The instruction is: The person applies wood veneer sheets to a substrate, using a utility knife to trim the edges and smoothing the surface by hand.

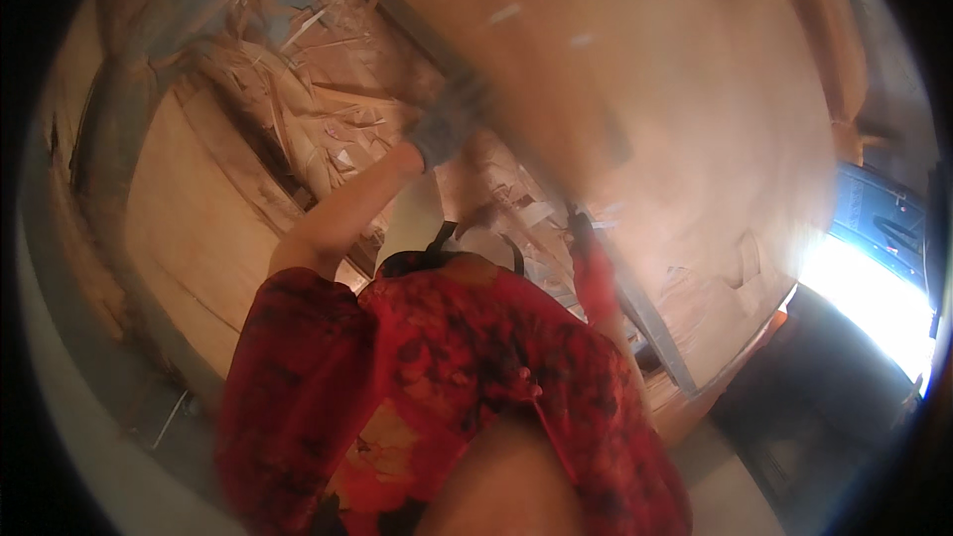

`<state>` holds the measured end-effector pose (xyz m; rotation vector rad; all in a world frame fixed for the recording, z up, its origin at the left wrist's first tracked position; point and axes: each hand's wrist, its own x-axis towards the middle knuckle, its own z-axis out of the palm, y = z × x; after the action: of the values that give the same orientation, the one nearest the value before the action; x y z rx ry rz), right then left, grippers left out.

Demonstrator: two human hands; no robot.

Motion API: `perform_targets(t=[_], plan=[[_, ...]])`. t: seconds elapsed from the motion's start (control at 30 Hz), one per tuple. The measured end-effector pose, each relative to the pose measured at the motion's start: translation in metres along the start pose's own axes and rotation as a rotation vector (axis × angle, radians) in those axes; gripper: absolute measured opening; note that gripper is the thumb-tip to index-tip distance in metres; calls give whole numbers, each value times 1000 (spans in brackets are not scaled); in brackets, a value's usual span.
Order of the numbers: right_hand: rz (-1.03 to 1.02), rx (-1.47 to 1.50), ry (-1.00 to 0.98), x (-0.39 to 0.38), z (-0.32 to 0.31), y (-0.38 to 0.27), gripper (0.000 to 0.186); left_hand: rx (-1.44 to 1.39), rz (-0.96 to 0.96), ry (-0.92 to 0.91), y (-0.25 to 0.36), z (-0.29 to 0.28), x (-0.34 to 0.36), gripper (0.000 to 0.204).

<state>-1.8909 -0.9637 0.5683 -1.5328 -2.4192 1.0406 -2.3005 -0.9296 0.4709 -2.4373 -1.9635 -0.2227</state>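
Observation:
A large pale-brown wood sheet [695, 129], smeared by motion, spreads across the right half of the view. My left hand [447, 124], in a grey glove, reaches forward to the sheet's near left edge; its fingers are too blurred to read. Lower along the same edge is my right hand [581, 228], in a dark glove, small and partly hidden by the red sleeve. Whether either hand grips the sheet cannot be made out. A long grey bar [655, 328] runs along the sheet's edge, beside my right forearm.
Torn strips of thin wood [328, 89] lie heaped on the floor ahead and between my arms. To the left stands a stack of wood sheets [189, 208]. A dark panel [814, 397] is at the lower right, beside a bright opening [874, 298].

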Motion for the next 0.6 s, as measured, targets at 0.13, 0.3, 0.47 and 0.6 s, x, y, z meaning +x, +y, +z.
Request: perform_targets(t=[0.13,0.3,0.47,0.6], plan=[[198,126,-40,-4,-2,-1,59,-150,-271,25,-8,-5,-78,38],[147,234,18,-10,7,2,66,-125,-379,203,-44,-19,-83,37],[225,409,50,13,11,-24,78,138,-440,464,-124,-17,21,64],[206,809,114,20,14,-10,65,-90,-849,-537,-203,22,-21,64]])
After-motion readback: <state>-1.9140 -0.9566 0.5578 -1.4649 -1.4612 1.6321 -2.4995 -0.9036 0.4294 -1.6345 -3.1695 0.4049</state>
